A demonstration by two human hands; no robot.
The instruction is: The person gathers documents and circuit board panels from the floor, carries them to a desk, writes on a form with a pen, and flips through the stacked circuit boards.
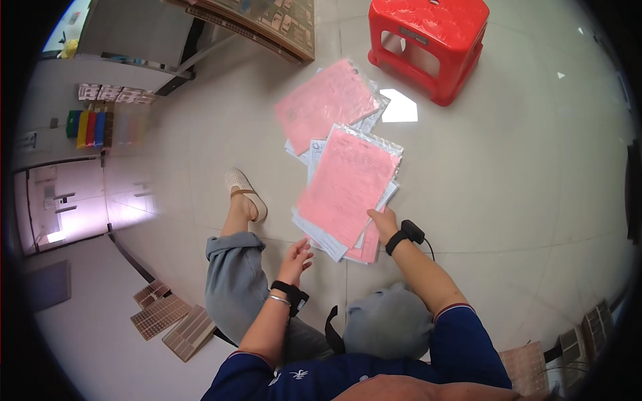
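A stack of pink paper (pixel 351 180) in clear plastic sleeves, with white sheets sticking out beneath it, lies in front of me at a slant. My right hand (pixel 384 224) grips its lower right edge, thumb on top and the other fingers partly hidden. Left of the stack's lower corner, my left hand (pixel 295 262) hovers with loosely bent fingers apart, holding nothing. Another pink sheet (pixel 324 103) in a plastic sleeve lies farther off, on more white and clear sheets, partly covered by the nearer stack.
A red plastic stool (pixel 428 47) stands at the upper right on the tiled floor (pixel 508 180). Brown boards (pixel 284 30) rest at the top. Coloured folders (pixel 90 129) are at the left, and patterned panels (pixel 160 317) lean at the lower left. My sandalled foot (pixel 246 194) is beside the papers.
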